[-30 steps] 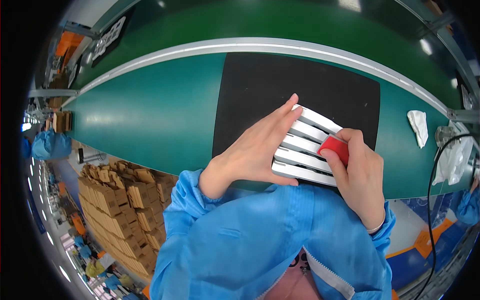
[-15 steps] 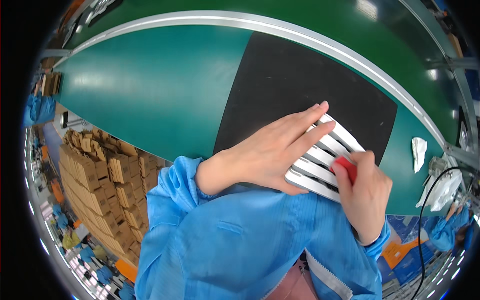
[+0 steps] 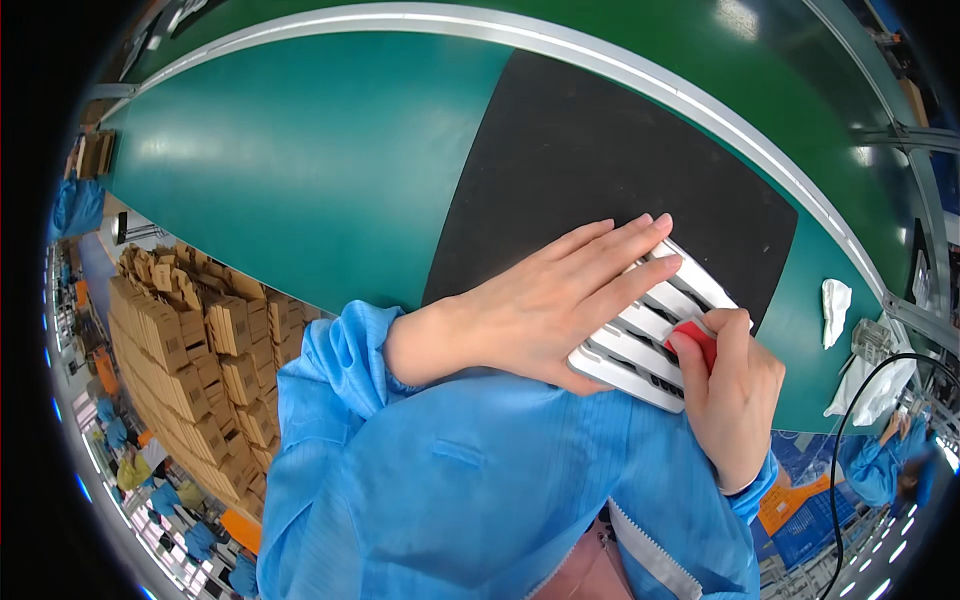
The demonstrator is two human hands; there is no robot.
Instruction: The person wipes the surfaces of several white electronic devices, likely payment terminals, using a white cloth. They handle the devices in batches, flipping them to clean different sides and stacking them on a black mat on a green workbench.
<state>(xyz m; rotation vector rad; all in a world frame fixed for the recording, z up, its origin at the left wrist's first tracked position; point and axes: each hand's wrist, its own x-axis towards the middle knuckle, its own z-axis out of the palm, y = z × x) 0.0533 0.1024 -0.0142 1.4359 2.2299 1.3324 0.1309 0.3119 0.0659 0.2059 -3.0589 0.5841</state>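
Observation:
A white slatted part (image 3: 640,322) with long dark slots lies at the near side of a black mat (image 3: 620,140), close to my body. My left hand (image 3: 545,300) lies over its left side, fingers stretched out and pointing to the far right, the thumb at its near edge. In my right hand (image 3: 735,390) is a small red pad (image 3: 697,345), pinched between thumb and fingers and pressed against the slats on the right. My right fingers cover part of the pad. What the red pad is made of I cannot tell.
The mat rests on a green worktable (image 3: 300,160) with a pale metal rail (image 3: 560,35) along its far side. Crumpled white tissue (image 3: 836,310) and a clear plastic bag (image 3: 870,385) lie at the right. A black cable (image 3: 836,470) hangs there. Stacked cardboard boxes (image 3: 190,350) stand at the left.
My view has shifted slightly. My left fingers have spread a little further over the white part. The right hand with the red pad has moved only slightly along the slats.

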